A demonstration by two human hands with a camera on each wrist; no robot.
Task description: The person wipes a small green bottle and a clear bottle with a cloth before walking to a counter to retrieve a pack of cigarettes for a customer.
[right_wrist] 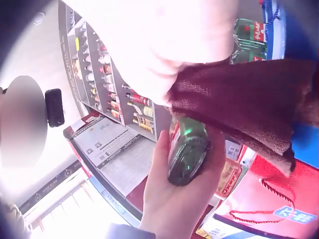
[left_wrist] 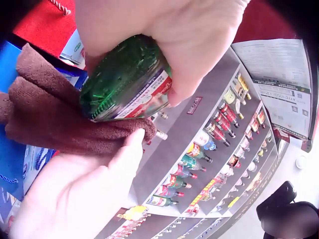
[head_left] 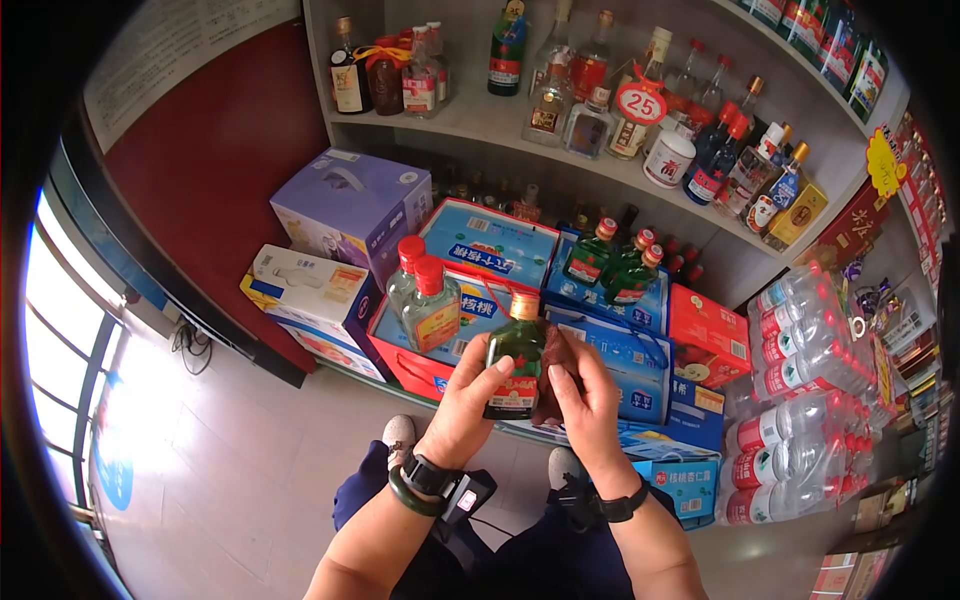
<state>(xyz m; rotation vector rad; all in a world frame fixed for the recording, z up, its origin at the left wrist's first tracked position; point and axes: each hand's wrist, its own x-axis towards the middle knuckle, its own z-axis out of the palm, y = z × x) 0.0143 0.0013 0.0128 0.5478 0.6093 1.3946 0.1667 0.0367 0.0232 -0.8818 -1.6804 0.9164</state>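
A small green bottle point(head_left: 515, 370) with a gold cap and red label is gripped by the left hand point(head_left: 462, 405), its thumb across the label. On the bottle's right side, the right hand point(head_left: 590, 405) pinches a brown cloth point(head_left: 549, 372) against the glass. In the left wrist view the cloth point(left_wrist: 65, 114) lies along the bottle point(left_wrist: 129, 82), with the right hand point(left_wrist: 84, 194) below it. The right wrist view shows the bottle's base point(right_wrist: 187, 162) in the left hand point(right_wrist: 187, 209), while the cloth point(right_wrist: 239, 99) hangs from the right hand point(right_wrist: 174, 45).
Two red-capped bottles point(head_left: 430, 305) and several green bottles point(head_left: 630, 270) stand on blue and red cartons point(head_left: 490, 240). Behind are shelves of bottles point(head_left: 460, 130). A purple box point(head_left: 345, 205) is at the left, wrapped water bottles point(head_left: 790, 450) at the right, and tiled floor point(head_left: 230, 460) below.
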